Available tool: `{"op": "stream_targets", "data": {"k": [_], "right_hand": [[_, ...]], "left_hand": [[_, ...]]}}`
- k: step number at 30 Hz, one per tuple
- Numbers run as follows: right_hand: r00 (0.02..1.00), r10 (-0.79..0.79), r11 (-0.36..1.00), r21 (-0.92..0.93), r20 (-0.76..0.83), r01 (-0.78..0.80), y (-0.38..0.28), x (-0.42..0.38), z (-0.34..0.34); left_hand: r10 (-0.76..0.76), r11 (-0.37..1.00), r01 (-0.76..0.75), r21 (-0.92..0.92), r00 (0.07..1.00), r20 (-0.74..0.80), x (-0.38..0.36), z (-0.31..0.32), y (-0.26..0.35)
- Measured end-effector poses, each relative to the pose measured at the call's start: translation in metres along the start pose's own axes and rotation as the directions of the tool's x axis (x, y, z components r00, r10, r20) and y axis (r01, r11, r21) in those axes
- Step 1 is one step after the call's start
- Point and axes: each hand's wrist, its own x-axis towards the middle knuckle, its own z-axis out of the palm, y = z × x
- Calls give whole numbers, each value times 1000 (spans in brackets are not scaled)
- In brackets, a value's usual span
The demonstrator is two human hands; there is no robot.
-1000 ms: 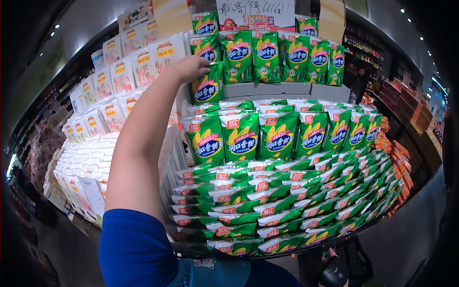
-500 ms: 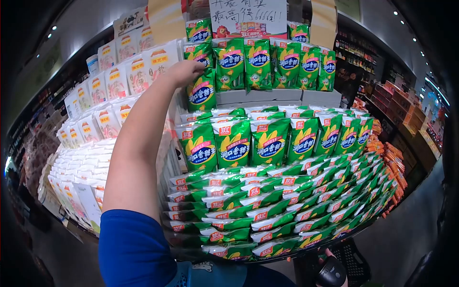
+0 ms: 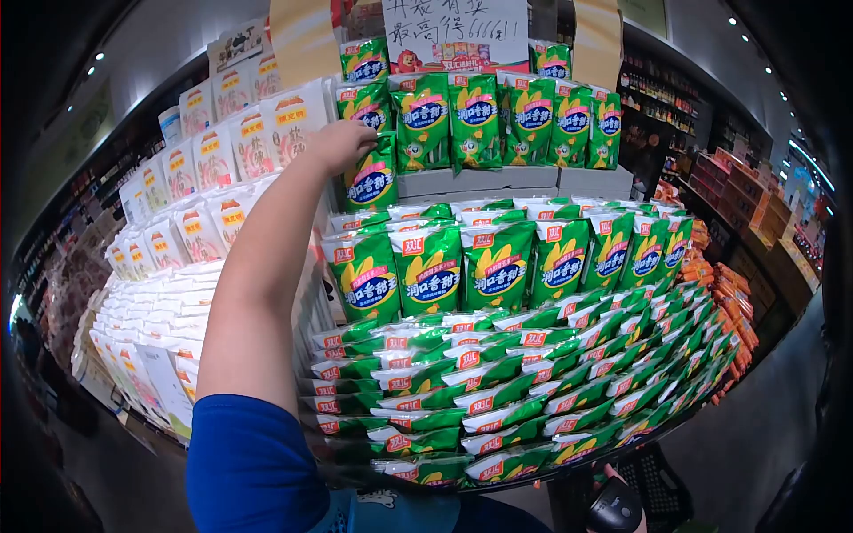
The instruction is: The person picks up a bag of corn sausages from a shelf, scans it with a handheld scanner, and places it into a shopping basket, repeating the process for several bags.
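My left hand (image 3: 345, 147) reaches up to the left end of the upper row, fingers closed at the top edge of a green-and-white sausage bag (image 3: 370, 185) with corn pictured on it. Its fingertips are partly hidden. Just behind stands another green bag (image 3: 362, 99), and more green bags (image 3: 423, 120) line up to the right. Low at the right, only a little of my right hand (image 3: 608, 473) shows, around a black rounded device (image 3: 615, 508) whose kind I cannot make out.
Stacked green bags (image 3: 498, 386) fill the lower display, with an upright row (image 3: 499, 266) above. White packages (image 3: 213, 160) stand at left. A handwritten sign (image 3: 458, 27) is at the top. Orange packs (image 3: 730, 306) lie at right, and a black basket (image 3: 657, 484) sits below.
My left hand has moved slightly down and left, and the bag at its fingers has come a little lower, showing more of the bag behind. My right hand stays low.
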Motion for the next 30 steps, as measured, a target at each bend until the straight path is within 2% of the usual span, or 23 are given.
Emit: {"op": "stream_targets", "data": {"k": [4,7,8,11,14,17,18,24,27,30], "right_hand": [[1000,16,1000,-10,4,-16,4,1,-2],[1000,21,1000,-18,4,-21,5,1,-4],[1000,21,1000,-19,5,-21,5,1,-5],[1000,22,999,-23,9,-22,7,1,-6],[1000,28,999,-26,11,-27,9,-1,-8],[999,29,999,-34,14,-29,10,-1,-8],[999,30,999,-36,14,-30,10,0,-8],[999,31,999,-36,9,-31,15,-4,-12],[999,33,999,-41,4,-33,16,-6,-14],[999,39,998,-44,-5,-39,19,-8,-15]], "left_hand": [[-117,990,118,75,993,-16,-4,-7,12],[-70,987,93,135,983,-168,-11,-14,11],[-66,981,96,170,982,-177,-13,-18,12],[-10,992,32,120,984,-176,-23,-30,23],[-160,986,165,-18,971,176,-30,-40,49],[-68,987,109,-121,950,304,-27,-21,46],[-79,978,145,-148,921,382,-26,-18,48],[-69,987,145,-73,779,623,-19,-5,53],[-133,962,258,-93,735,665,-21,-6,66],[-105,964,230,-131,786,609,-22,12,58]]}}
